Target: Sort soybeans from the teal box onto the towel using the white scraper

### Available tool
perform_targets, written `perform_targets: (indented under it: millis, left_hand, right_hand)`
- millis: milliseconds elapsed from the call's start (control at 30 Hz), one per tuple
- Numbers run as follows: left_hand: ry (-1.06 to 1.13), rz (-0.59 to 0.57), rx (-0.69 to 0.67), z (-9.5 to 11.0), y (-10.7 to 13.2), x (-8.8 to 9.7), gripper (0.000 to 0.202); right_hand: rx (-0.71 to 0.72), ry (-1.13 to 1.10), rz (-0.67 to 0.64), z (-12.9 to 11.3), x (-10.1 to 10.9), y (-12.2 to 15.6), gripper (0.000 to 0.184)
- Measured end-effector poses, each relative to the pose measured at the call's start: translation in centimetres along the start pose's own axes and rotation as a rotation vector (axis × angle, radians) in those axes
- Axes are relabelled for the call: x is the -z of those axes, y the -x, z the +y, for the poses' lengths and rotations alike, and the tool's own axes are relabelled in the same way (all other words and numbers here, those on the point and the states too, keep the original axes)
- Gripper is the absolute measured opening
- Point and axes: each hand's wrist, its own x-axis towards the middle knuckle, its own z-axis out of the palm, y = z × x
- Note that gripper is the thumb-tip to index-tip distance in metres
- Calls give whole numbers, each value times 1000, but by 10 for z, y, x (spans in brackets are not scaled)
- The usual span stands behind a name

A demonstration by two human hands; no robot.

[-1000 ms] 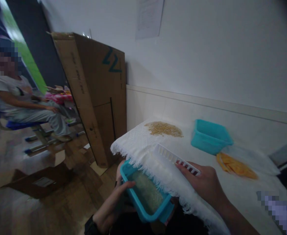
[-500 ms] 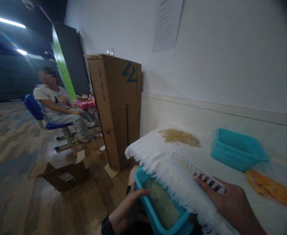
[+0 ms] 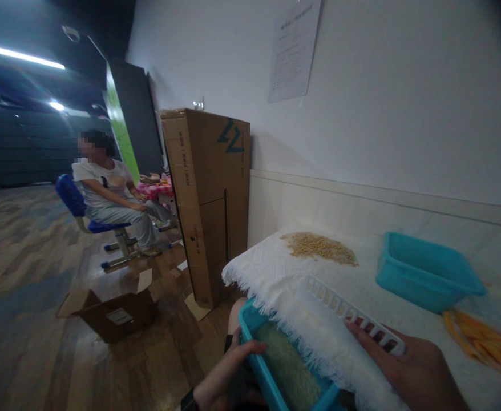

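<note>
My left hand [image 3: 232, 365] is closed on the rim of a teal plastic bin [image 3: 263, 374], its thumb over the edge. The bin is tucked against the table's edge below the cloth fringe, and pale rice-like grains [image 3: 287, 359] lie in it. In my right hand [image 3: 417, 365] is a white slotted plastic piece [image 3: 340, 308], held by its near end flat over the white fringed cloth [image 3: 267, 271]. Its full shape and my right fingertips are partly hidden. Farther back on the cloth, a spread of yellowish beans or kernels [image 3: 319, 246] lies near the wall.
A second teal bin [image 3: 430, 268] stands at the right, beside a folded orange cloth [image 3: 485, 337]. Left of the table rises a tall cardboard box [image 3: 216, 171]. An open carton [image 3: 117, 317] is on the floor. A seated person [image 3: 109, 191] is on a blue chair farther off.
The camera view has tilted and turned slightly, so everything sits a little lower and farther right. Both hands keep their holds; the grains and kernels look the same.
</note>
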Motion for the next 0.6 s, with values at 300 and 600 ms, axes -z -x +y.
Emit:
perform_targets:
  millis: [300, 600]
  left_hand:
    - [7, -29, 1, 3, 3, -3, 113]
    - [6, -18, -54, 4, 8, -10, 108]
  right_hand:
    - [30, -47, 28, -10, 7, 5, 30]
    - [-61, -25, -74, -1, 2, 0, 34]
